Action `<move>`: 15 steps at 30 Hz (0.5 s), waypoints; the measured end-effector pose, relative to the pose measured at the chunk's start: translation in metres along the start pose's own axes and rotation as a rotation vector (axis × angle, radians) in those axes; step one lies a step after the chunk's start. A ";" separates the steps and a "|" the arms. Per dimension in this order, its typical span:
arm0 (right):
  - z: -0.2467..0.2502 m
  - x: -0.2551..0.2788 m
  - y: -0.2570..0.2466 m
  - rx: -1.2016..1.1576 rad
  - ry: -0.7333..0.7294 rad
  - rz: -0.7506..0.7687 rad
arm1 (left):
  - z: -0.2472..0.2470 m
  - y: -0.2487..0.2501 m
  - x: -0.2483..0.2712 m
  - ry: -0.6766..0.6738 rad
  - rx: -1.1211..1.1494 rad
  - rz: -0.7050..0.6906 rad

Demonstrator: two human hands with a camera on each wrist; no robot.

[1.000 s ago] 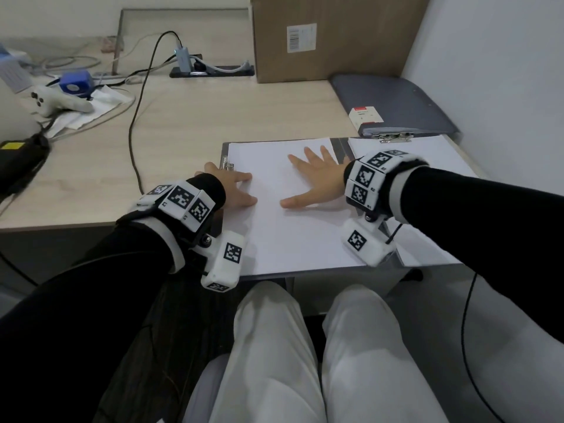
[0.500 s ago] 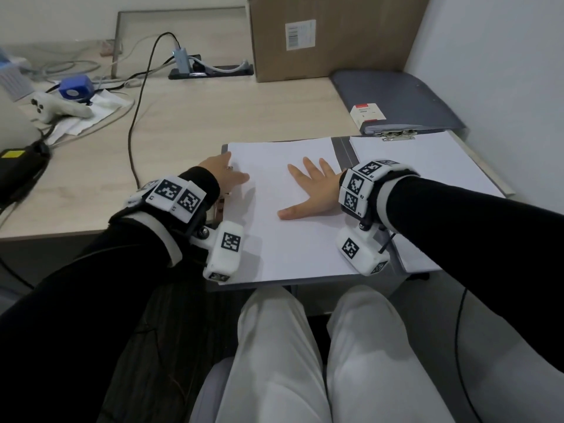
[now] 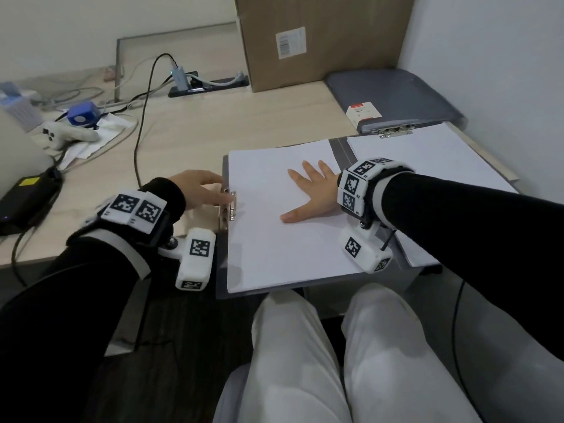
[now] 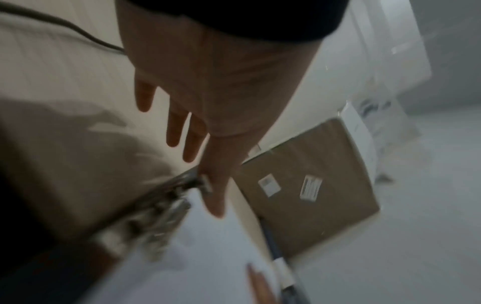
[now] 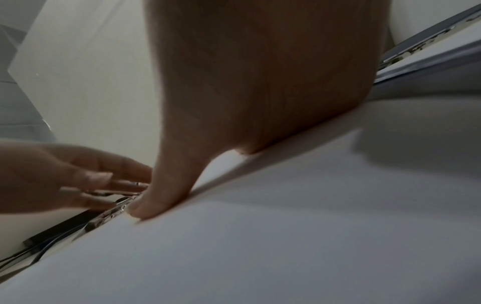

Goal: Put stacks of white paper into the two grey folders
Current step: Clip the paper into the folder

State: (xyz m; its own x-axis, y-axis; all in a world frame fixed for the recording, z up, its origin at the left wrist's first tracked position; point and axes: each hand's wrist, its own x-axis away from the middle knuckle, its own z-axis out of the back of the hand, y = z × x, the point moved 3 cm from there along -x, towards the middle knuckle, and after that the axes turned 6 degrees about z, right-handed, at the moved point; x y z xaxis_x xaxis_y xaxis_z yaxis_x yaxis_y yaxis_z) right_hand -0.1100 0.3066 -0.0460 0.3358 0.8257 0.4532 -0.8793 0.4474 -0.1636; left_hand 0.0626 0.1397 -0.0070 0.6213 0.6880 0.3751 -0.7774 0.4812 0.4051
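Observation:
An open grey folder (image 3: 338,151) lies at the desk's near edge with a stack of white paper (image 3: 290,248) on it. My right hand (image 3: 314,193) lies flat on the sheet, fingers spread; in the right wrist view the palm (image 5: 260,82) and thumb press the paper (image 5: 286,246). My left hand (image 3: 201,190) is at the folder's left edge, its straight fingers touching the metal clip (image 3: 232,206). The blurred left wrist view shows the thumb (image 4: 216,185) against that clip (image 4: 161,216). A second grey folder (image 3: 390,96) at the right holds another paper stack (image 3: 427,166).
A large cardboard box (image 3: 320,41) stands at the back. A small white and red box (image 3: 364,112) lies on the second folder's cover. A black cable (image 3: 140,141), a white controller (image 3: 67,134) and a black device (image 3: 24,199) occupy the left. A wall bounds the right.
My left hand has slid left off the paper to the metal clip at the folder's edge. The right hand has stayed flat on the sheet.

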 end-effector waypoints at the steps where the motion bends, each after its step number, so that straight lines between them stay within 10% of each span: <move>1: 0.000 -0.001 0.000 0.003 0.001 0.002 | -0.005 0.000 0.002 -0.042 -0.065 -0.011; 6: -0.001 -0.001 0.000 0.019 0.000 0.010 | -0.023 0.017 0.010 -0.138 -0.224 -0.007; 15: 0.000 0.001 -0.002 0.003 0.024 0.008 | -0.010 -0.018 0.010 -0.276 0.230 -0.170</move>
State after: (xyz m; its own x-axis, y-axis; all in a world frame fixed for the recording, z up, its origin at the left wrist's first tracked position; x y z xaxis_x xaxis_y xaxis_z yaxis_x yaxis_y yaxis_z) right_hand -0.1083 0.3066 -0.0458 0.3364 0.8373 0.4311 -0.8832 0.4393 -0.1642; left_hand 0.0820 0.1434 -0.0191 0.7666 0.4218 0.4842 -0.6385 0.4201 0.6449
